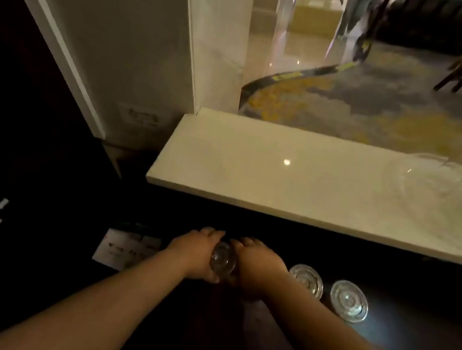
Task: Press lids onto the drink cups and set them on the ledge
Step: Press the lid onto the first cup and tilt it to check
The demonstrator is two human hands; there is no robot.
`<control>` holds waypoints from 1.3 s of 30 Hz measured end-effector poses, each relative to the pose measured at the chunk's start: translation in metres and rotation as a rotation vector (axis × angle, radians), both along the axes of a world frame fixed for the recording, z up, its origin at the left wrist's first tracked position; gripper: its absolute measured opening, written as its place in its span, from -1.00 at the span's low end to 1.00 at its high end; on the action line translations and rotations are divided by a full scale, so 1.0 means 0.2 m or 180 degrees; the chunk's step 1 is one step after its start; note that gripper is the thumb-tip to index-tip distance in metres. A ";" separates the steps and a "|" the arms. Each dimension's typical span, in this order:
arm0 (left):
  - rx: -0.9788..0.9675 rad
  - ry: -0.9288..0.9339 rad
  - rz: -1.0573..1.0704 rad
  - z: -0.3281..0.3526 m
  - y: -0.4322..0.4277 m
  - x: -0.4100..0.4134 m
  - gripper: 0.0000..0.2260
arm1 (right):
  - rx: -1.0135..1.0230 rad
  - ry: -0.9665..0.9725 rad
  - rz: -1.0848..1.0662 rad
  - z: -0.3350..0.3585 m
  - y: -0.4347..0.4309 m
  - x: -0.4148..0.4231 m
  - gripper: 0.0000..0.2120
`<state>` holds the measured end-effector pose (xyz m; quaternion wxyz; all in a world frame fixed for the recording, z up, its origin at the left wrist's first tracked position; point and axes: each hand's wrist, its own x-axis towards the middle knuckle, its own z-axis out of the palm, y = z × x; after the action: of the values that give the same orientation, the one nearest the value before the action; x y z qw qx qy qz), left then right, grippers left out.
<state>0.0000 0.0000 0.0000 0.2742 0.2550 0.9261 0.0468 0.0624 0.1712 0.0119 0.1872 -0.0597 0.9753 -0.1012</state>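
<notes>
Pressing from both sides, the left hand [196, 253] and right hand [256, 267] have fingers clamped on a clear plastic lidded cup [223, 259], seating its lid, below the pale stone ledge [254, 166]; two lidded cups [307, 280] wait rightward.

Cup with lid [223, 259]: clear and round, seen from the top, squeezed between two hands on the dark counter.
Two more cups [306, 280] [349, 300]: clear lids on, standing side by side, just right of it.
Ledge [253, 174]: pale, shiny, above the cups.
</notes>
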 end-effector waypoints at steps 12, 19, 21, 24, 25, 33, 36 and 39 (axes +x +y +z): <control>0.0188 0.0075 0.0179 -0.20 -0.06 0.30 -0.07 | 0.0079 -0.0221 0.0375 -0.18 -0.11 0.25 -0.34; 0.0780 -0.0328 0.1588 -0.19 -0.12 0.28 -0.28 | -0.0789 0.0000 -0.1577 -0.17 -0.17 0.41 -0.70; 0.0736 -0.0274 0.1586 -0.20 -0.13 0.26 -0.59 | -0.1231 -0.0639 -0.2029 -0.22 -0.22 0.41 -0.57; 0.0654 -0.0336 0.1524 -0.26 -0.17 0.26 -0.78 | -0.2086 -0.1226 -0.2672 -0.29 -0.27 0.36 -0.56; 0.0700 -0.0452 0.1645 -0.28 -0.19 0.27 -0.78 | -0.2286 -0.1263 -0.2852 -0.29 -0.28 0.35 -0.60; 0.0910 -0.1056 0.2205 -0.32 -0.27 0.32 -0.73 | -0.1894 -0.0733 -0.2718 -0.30 -0.28 0.27 -0.62; 0.0869 -0.0697 0.2154 -0.28 -0.23 0.26 -0.68 | -0.1805 -0.0794 -0.2712 -0.32 -0.29 0.33 -0.55; 0.0758 -0.0560 0.1869 -0.29 -0.19 0.28 -0.69 | -0.1956 -0.0998 -0.2558 -0.34 -0.31 0.37 -0.58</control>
<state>0.0569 -0.0386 -0.0573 0.2963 0.0023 0.9208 0.2537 0.1363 0.1083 -0.0562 0.2512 0.2825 0.8070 -0.4538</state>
